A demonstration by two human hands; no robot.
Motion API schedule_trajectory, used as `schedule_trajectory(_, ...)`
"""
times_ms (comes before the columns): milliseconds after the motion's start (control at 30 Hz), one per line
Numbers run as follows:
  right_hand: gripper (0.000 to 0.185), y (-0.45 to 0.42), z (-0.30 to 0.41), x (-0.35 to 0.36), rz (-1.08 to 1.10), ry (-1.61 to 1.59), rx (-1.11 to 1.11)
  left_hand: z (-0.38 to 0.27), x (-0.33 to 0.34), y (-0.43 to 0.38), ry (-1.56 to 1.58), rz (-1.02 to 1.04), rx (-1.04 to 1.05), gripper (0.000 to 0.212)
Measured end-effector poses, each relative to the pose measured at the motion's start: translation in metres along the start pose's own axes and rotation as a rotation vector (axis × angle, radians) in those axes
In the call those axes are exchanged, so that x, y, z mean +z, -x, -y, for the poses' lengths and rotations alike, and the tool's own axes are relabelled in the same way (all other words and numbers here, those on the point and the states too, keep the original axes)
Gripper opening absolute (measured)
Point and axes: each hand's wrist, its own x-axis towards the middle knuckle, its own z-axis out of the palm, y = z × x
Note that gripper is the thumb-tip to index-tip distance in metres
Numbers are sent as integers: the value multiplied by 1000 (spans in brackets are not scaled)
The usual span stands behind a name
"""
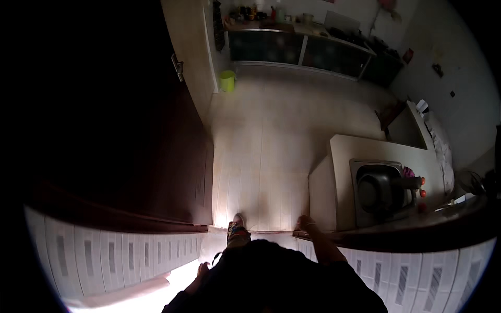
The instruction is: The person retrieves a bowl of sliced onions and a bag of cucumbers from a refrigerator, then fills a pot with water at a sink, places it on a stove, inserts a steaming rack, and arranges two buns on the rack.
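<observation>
My left hand (203,269) is low beside my dark top, against bright light. A thin black loop (216,258), perhaps a strap or cable, curves next to it; whether the fingers hold it I cannot tell. My right hand (305,223) is held out at the right side of the doorway, near the dark door frame (303,234). It looks blurred and its fingers are hard to make out; contact with the frame is unclear. One foot in a shoe (238,219), below a patterned trouser leg (236,231), is at the threshold (266,231).
A dark door (172,168) stands on the left. To the right, a pale counter (342,150) holds a steel sink (355,187) with a basin (370,191) inside; tomatoes (422,193) lie beside it. Across the tiled floor (262,129) are a green bin (227,81) and a kitchen counter (297,27).
</observation>
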Motion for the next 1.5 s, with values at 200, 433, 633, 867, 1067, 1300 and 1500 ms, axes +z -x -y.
schedule_trajectory(200,15,0,1,17,410,-200,303,-73,-142,-190,94,-191,-20,42)
schedule_trajectory(433,12,-75,20,-32,462,-426,430,-180,-302,-389,82,-375,243,38)
schedule_trajectory(633,11,-210,-34,-88,471,-391,382,-222,-337,-533,-65,-389,221,38)
schedule_trajectory(867,11,-421,-208,-172,193,-235,406,-330,-371,-622,-78,-209,173,37)
schedule_trajectory(1067,19,-633,-243,-343,45,-257,401,-374,-397,-700,-98,-152,232,27)
schedule_trajectory(1300,27,-794,-261,-450,-127,-373,336,-447,-488,-893,-157,-123,172,36)
schedule_trajectory(1500,23,-804,-321,-419,1,-501,619,-572,-590,-1054,-74,-284,421,37)
